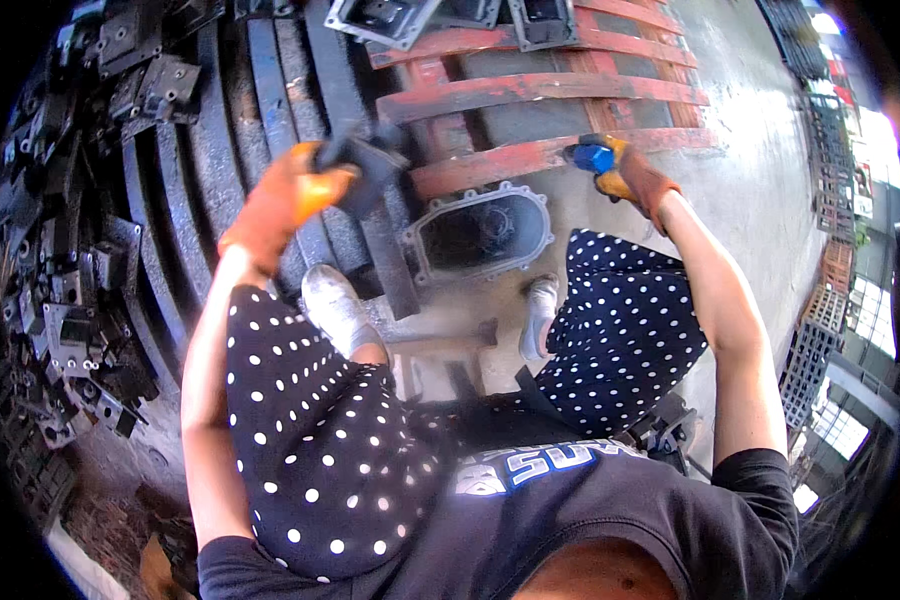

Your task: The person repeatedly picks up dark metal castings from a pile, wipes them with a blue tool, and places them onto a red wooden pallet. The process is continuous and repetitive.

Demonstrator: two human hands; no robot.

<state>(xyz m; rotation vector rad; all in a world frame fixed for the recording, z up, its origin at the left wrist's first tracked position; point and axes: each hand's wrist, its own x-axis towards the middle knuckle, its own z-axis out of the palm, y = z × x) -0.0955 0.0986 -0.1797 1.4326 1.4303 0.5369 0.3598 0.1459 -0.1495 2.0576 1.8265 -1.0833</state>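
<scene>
My left hand (292,198), in an orange and yellow work glove, is closed around a dark blocky metal part (372,172), blurred by motion, above the dark slats. To the right, my gloved right hand (634,180) grips a small blue tool (592,158) near the front edge of the red pallet; its exact kind cannot be made out. Between my feet and just beyond them lies an open metal housing (480,232), its flanged rim with bolt holes facing up. Neither hand touches this housing.
A worn red wooden pallet (540,92) lies ahead, with several grey castings (545,22) at its far side. Dark slats (225,130) run along the left, beside a heap of metal castings (75,330). Grey floor (750,150) extends to the right, toward stacked crates (810,350).
</scene>
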